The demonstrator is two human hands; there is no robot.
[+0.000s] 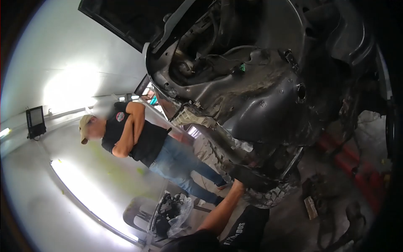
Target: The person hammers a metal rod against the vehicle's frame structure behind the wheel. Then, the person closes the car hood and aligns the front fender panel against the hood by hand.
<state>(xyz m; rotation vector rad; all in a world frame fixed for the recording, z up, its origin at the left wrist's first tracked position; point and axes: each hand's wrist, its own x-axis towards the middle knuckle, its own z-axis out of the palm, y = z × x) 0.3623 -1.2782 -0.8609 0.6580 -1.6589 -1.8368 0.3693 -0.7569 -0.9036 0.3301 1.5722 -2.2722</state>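
My left forearm point(223, 210) reaches up from the bottom of the head view to the lower edge of a stripped dark vehicle body point(260, 109). Beyond the wrist, the hand is lost in a dark area beside the chunky tyre point(273, 195), so its fingers and anything in them cannot be made out. A torn pale bracket point(191, 117) hangs from the body's front corner, above the arm. Loose wiring and a small green clip point(242, 67) show on the dirty inner panel. My right hand is out of view.
A person point(138, 134) in a cap stands with folded arms at left. A chair point(138, 212) and a clear plastic bag point(180, 218) of black parts are near my arm. A wood block point(310, 208) lies on the floor, near a red beam point(357, 172). The view is strongly tilted.
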